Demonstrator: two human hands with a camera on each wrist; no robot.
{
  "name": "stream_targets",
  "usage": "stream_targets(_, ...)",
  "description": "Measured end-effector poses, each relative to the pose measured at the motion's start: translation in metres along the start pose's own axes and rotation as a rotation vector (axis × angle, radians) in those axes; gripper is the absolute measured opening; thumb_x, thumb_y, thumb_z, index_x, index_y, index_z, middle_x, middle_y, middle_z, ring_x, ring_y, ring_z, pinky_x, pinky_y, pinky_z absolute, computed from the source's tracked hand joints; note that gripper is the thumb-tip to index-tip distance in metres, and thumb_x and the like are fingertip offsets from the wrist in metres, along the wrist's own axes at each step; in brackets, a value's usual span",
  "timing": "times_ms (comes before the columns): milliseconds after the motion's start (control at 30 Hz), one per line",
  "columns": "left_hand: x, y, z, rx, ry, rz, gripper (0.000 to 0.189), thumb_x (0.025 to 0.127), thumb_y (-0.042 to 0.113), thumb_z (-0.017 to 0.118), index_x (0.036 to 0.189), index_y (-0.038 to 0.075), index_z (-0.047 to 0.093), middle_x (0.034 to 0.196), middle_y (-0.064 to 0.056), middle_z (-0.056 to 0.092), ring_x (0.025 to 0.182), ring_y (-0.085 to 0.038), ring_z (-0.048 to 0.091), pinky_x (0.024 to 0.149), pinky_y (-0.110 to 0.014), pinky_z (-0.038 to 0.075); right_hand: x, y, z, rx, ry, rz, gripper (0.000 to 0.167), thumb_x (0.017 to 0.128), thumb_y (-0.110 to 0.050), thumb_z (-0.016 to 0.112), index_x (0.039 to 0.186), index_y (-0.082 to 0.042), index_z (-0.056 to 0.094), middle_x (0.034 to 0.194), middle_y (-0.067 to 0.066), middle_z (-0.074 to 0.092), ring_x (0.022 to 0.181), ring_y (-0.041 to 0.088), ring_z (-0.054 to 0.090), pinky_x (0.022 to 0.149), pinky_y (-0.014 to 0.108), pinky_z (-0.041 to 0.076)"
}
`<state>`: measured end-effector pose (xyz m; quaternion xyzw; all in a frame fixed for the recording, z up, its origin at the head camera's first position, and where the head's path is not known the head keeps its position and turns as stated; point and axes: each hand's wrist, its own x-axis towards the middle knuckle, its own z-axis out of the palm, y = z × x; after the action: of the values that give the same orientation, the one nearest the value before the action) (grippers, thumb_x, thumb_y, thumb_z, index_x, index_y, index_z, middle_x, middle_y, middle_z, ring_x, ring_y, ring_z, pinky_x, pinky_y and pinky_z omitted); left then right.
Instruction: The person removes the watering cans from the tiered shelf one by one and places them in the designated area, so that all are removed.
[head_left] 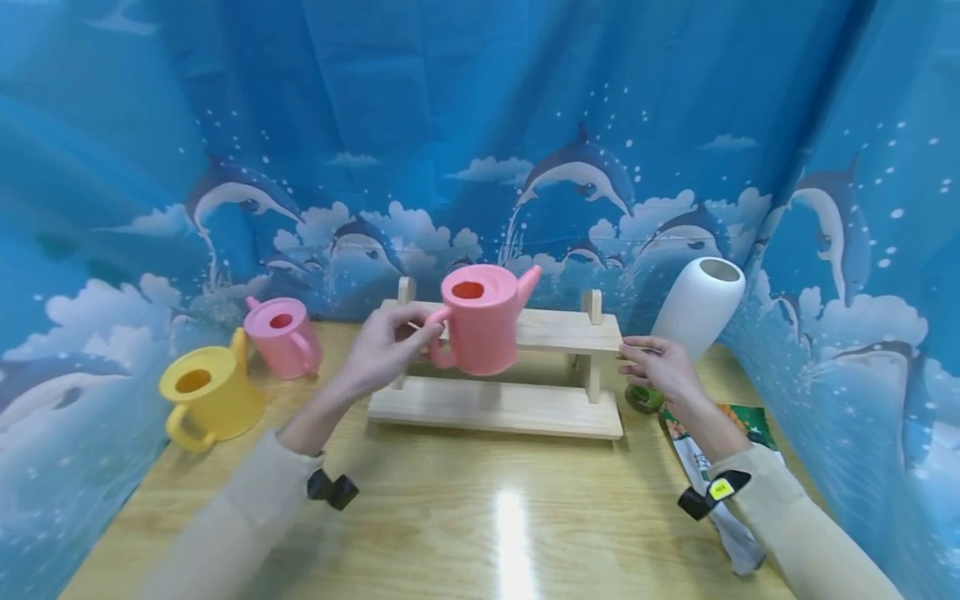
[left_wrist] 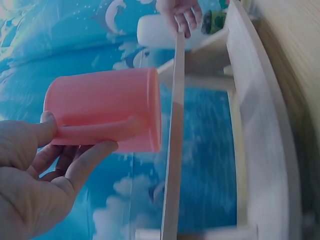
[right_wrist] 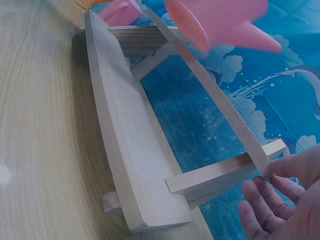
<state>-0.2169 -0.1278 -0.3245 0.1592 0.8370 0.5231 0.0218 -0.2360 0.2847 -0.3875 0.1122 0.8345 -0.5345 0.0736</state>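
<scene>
My left hand (head_left: pixel 386 346) grips the handle of a pink watering can (head_left: pixel 483 333), its spout pointing right. In the left wrist view, the can's base (left_wrist: pixel 155 110) hangs slightly apart from the upper board (left_wrist: pixel 175 125) of a two-tier wooden shelf (head_left: pixel 495 407). At the shelf's right end, my right hand (head_left: pixel 663 367) pinches the corner of the upper board, thumb and finger at its edge in the right wrist view. The shelf stands on the wood-grain table (head_left: pixel 420 500), with its lower board bare.
A second pink watering can (head_left: pixel 281 342) and a yellow one (head_left: pixel 217 396) stand at the left. Right of the shelf are a white vase (head_left: pixel 697 304), a small green object (head_left: pixel 645 398) and a printed packet (head_left: pixel 750 425), partly under the right arm. A dolphin-print curtain (head_left: pixel 450 125) surrounds the table.
</scene>
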Motion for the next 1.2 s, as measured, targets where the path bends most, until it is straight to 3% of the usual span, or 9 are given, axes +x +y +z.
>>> stream_targets(133,-0.031,-0.015,-0.029,0.038,0.045,-0.046,0.031,0.106,0.033,0.065,0.122,0.008,0.071,0.109,-0.018,0.076,0.097,-0.025,0.073,0.088,-0.036,0.067,0.0,0.0,0.001,-0.003,0.006,0.003,0.058,0.11,-0.041,0.054,0.156,-0.005,0.047,0.152,0.023,0.057,0.107,0.013,0.076,0.11,0.045,0.059)
stream_targets(367,-0.082,-0.04,-0.072,0.13,0.194,-0.076,0.037,0.106,0.035,0.063,0.121,0.003,0.071,0.111,-0.019,0.075,0.094,-0.006,0.074,0.082,-0.028,0.067,0.001,0.001,0.002,-0.013,0.022,0.003,0.057,0.11,-0.039,0.054,0.155,-0.005,0.048,0.152,0.023,0.057,0.103,0.01,0.075,0.11,0.045,0.059)
stream_targets(567,-0.115,-0.067,-0.096,0.213,0.27,-0.159,0.043,0.107,0.038,0.06,0.131,0.002,0.067,0.118,-0.022,0.075,0.088,0.008,0.07,0.076,-0.018,0.064,0.001,0.001,0.002,-0.015,0.018,-0.004,0.057,0.11,-0.039,0.054,0.155,-0.004,0.048,0.15,0.022,0.057,0.088,-0.001,0.072,0.099,0.035,0.064)
stream_targets(733,-0.13,-0.096,-0.102,0.224,0.286,-0.218,0.042,0.109,0.03,0.06,0.133,-0.003,0.065,0.111,-0.02,0.076,0.085,0.009,0.069,0.075,-0.018,0.065,0.001,0.0,0.002,-0.017,0.017,-0.002,0.056,0.111,-0.038,0.054,0.154,-0.004,0.049,0.15,0.022,0.057,0.093,0.002,0.073,0.105,0.041,0.061)
stream_targets(933,-0.14,-0.126,-0.098,0.213,0.281,-0.213,0.033,0.107,0.018,0.063,0.125,-0.01,0.067,0.105,-0.022,0.077,0.081,0.007,0.069,0.072,-0.021,0.065,0.0,0.0,0.002,-0.015,0.011,-0.001,0.057,0.11,-0.04,0.054,0.155,-0.004,0.048,0.152,0.023,0.056,0.101,0.009,0.075,0.109,0.044,0.059)
stream_targets(1100,-0.141,-0.141,-0.096,0.228,0.247,-0.266,0.038,0.108,0.026,0.062,0.125,-0.007,0.066,0.11,-0.022,0.076,0.082,0.004,0.068,0.074,-0.025,0.066,0.0,0.001,0.001,-0.015,0.009,-0.006,0.058,0.11,-0.041,0.055,0.155,-0.005,0.048,0.151,0.022,0.057,0.105,0.011,0.076,0.106,0.041,0.061)
stream_targets(1200,-0.139,-0.147,-0.095,0.219,0.239,-0.263,0.038,0.108,0.027,0.063,0.124,-0.007,0.066,0.11,-0.022,0.076,0.081,0.002,0.068,0.074,-0.026,0.066,0.0,0.001,0.001,-0.014,0.011,-0.008,0.058,0.11,-0.041,0.055,0.155,-0.005,0.049,0.15,0.021,0.058,0.106,0.013,0.076,0.105,0.04,0.061)
